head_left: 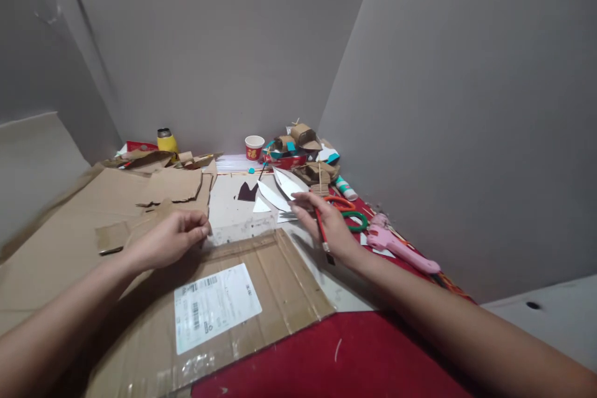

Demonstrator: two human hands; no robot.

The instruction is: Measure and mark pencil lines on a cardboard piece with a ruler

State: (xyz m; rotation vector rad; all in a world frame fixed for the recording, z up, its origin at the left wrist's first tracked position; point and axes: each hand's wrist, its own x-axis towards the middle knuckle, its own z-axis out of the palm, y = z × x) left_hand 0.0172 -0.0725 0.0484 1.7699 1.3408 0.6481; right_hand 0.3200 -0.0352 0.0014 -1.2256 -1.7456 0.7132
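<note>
My left hand (170,237) rests with its fingertips pinched on the far edge of a flattened cardboard box (261,280) that carries a white shipping label (214,305). My right hand (326,224) holds a thin red-handled paintbrush (323,237), bristle end pointing back toward me, and its fingers reach toward white pointed paper cut-outs (275,196). Green and orange scissors (349,211) lie just right of that hand.
A pink glue gun (396,245) lies at the right on the red surface (336,354). At the back stand a red paper cup (254,147), a yellow bottle (166,142), a glue stick (346,188) and small cardboard models (303,149). More cardboard sheets (153,189) lie at left. Grey walls close in.
</note>
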